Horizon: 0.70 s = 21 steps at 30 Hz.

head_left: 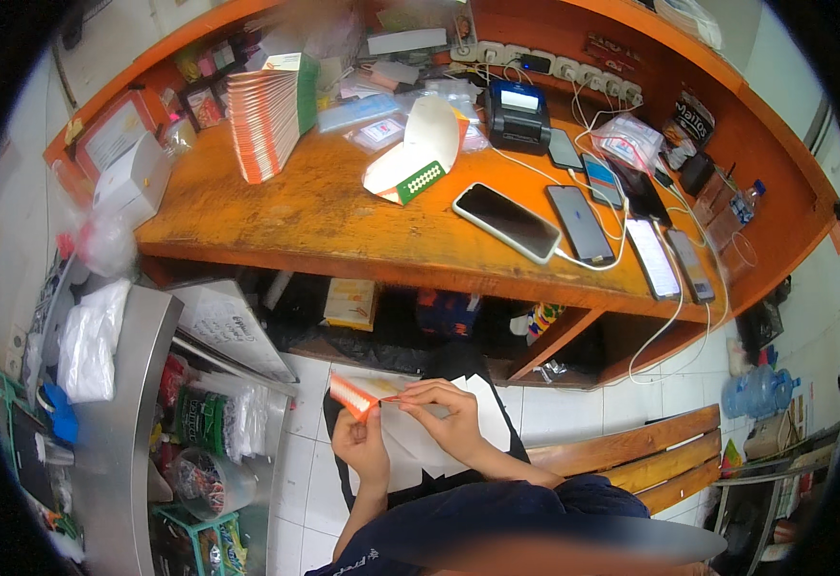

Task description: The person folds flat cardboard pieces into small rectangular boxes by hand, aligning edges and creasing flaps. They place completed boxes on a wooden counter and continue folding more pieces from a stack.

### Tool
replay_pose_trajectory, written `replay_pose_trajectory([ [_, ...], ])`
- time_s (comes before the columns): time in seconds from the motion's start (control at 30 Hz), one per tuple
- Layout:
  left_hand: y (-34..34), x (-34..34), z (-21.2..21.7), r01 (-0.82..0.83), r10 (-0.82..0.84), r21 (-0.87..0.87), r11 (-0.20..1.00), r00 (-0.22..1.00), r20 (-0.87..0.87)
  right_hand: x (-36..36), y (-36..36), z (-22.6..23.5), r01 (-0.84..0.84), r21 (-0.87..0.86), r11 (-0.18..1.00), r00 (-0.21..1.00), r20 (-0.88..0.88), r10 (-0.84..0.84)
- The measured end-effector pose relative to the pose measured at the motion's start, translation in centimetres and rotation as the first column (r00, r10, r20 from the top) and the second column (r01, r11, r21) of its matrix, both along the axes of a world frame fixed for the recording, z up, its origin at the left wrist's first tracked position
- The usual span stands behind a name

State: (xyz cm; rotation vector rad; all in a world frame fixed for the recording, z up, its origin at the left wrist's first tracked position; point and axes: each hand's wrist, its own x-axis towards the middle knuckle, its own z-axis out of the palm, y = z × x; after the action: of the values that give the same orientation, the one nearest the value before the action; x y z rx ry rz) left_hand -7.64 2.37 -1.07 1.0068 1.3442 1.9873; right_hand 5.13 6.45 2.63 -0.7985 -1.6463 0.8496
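Over my lap, my left hand (362,447) is closed on a patterned orange-and-white cardboard box piece (351,396), gripping its lower edge. My right hand (447,415) pinches the right-hand edge of the same piece, fingertips close to my left thumb. White card sheets (482,398) lie across my lap beneath both hands. Up on the orange counter stands a tall stack of nested cardboard boxes (264,120) in orange, white and green. To its right sits a single opened white-and-green cardboard box (420,158).
Several phones (508,223) with white cables lie on the wooden counter (343,235), near a small black printer (519,117). A wooden slatted bench (645,456) is at my right. A metal cabinet (132,403) with packed goods stands at left. A water jug (760,392) is far right.
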Motion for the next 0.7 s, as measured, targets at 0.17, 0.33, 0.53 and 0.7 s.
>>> replay_pose_trajectory([
  [0.17,-0.7,0.7,-1.1,-0.094,0.077,-0.013,0.996,0.883,-0.463,0.1,0.2,0.1,0.040,-0.001,0.999,0.999,0.026,-0.040],
  [0.33,-0.7,0.4,0.0,0.114,-0.118,-0.031,0.993,0.982,-0.146,0.1,-0.2,0.6,-0.015,-0.047,0.999,1.000,0.011,0.016],
  [0.53,-0.8,-0.5,0.8,0.271,-0.267,-0.016,0.963,0.957,0.113,-0.1,-1.1,0.0,-0.079,-0.188,0.979,0.992,-0.108,0.059],
  [0.7,-0.9,-0.6,0.3,0.278,-0.274,0.034,0.960,0.908,0.317,-0.2,-1.7,-0.8,-0.217,-0.017,0.976,0.965,-0.152,0.212],
])
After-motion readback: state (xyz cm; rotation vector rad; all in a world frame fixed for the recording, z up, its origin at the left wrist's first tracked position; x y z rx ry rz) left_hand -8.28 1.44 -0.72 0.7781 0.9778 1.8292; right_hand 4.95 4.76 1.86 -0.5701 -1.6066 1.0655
